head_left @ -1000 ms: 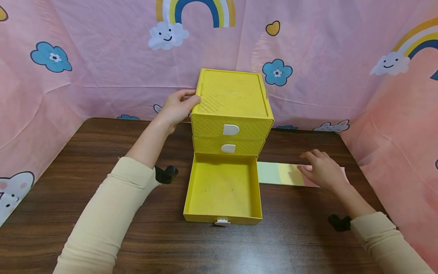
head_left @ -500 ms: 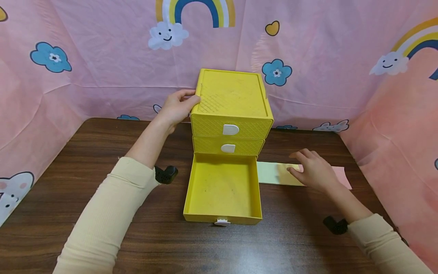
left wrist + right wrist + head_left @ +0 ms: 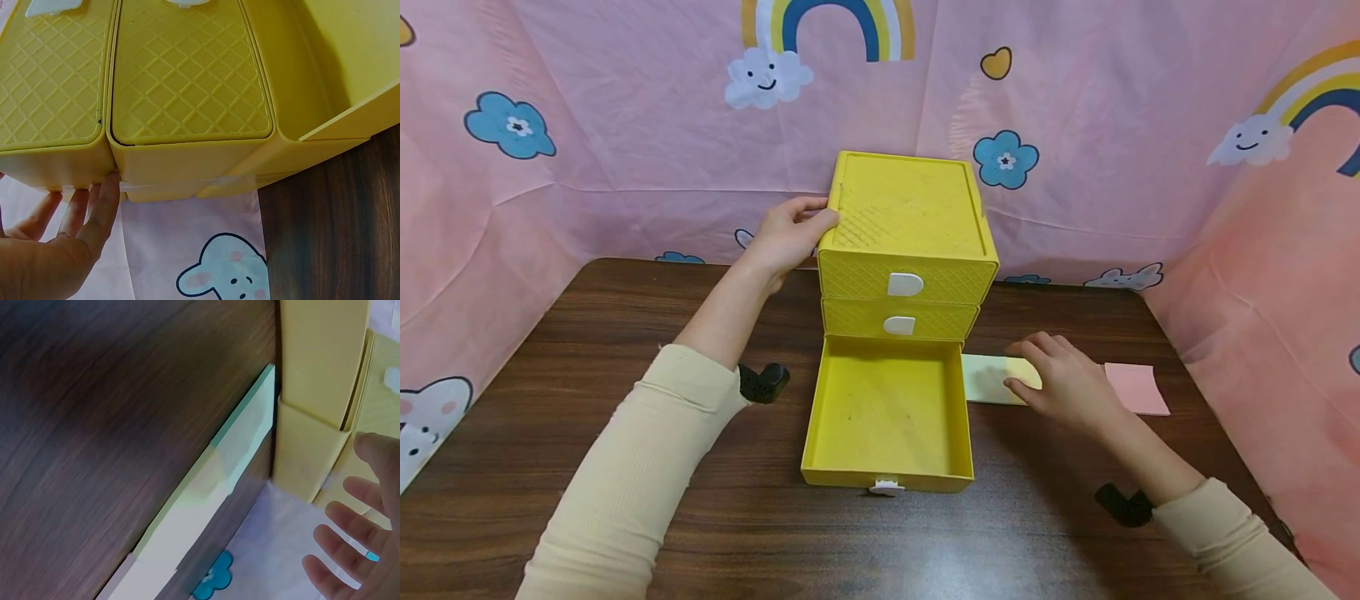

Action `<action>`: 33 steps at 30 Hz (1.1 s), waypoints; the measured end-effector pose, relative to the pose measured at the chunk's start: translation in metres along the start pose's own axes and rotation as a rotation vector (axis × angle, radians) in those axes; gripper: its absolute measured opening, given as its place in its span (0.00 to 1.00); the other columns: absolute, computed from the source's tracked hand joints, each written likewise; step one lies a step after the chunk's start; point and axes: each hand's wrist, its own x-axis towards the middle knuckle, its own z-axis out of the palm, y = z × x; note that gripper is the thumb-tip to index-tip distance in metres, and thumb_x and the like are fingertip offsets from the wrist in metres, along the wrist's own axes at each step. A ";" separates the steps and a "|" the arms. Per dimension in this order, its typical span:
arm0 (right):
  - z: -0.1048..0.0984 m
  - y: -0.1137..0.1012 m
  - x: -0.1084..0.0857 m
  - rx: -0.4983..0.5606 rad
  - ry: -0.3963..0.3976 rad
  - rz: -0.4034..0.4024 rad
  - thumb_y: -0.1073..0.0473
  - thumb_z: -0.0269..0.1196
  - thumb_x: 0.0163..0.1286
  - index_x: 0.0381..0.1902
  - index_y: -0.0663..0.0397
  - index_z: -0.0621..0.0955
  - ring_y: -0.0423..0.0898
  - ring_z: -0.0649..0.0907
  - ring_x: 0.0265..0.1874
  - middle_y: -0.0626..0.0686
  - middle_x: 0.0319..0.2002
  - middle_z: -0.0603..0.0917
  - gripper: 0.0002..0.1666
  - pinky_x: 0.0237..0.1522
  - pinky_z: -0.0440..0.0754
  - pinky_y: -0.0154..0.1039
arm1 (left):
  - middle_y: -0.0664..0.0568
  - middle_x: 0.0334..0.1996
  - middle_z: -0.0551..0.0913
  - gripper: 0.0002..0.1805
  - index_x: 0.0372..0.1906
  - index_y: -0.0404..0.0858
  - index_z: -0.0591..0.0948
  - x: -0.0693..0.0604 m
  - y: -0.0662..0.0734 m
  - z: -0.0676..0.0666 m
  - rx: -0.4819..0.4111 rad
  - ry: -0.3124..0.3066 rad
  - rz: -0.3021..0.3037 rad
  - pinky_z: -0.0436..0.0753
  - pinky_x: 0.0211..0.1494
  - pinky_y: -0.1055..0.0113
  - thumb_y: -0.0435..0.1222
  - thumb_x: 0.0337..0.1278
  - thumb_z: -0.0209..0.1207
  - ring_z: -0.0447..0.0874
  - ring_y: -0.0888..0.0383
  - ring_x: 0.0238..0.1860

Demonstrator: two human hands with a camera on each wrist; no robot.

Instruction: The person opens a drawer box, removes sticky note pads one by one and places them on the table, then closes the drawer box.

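Note:
A yellow drawer unit (image 3: 910,208) stands on the table with its bottom drawer (image 3: 887,408) pulled out and bare inside. My left hand (image 3: 790,237) rests against the unit's upper left side, thumb at the top edge; in the left wrist view its fairly straight fingers touch the side wall. Over a row of sticky note pads hovers my right hand (image 3: 1063,379), fingers spread and holding nothing. A green pad (image 3: 247,434) lies beside the unit, then a yellow pad (image 3: 187,512), partly under the hand in the head view. A light pink pad (image 3: 1137,389) shows at the right end.
The two upper drawers, with white tabs (image 3: 906,284), are closed. A pink patterned cloth (image 3: 685,125) hangs behind and at both sides of the dark wooden table (image 3: 737,517). Black wrist devices (image 3: 763,383) are on both forearms.
My right hand has moved left along the row, from over the pink pads to over the yellow one, uncovering the light pink pad. The left hand and drawer unit stay still.

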 end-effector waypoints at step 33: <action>-0.003 -0.082 0.005 0.038 0.108 -0.361 0.51 0.70 0.50 0.44 0.53 0.80 0.46 0.77 0.34 0.50 0.40 0.79 0.23 0.33 0.78 0.37 | 0.50 0.56 0.72 0.27 0.65 0.48 0.67 0.000 -0.001 -0.001 0.023 -0.012 0.016 0.77 0.48 0.67 0.47 0.61 0.51 0.75 0.57 0.47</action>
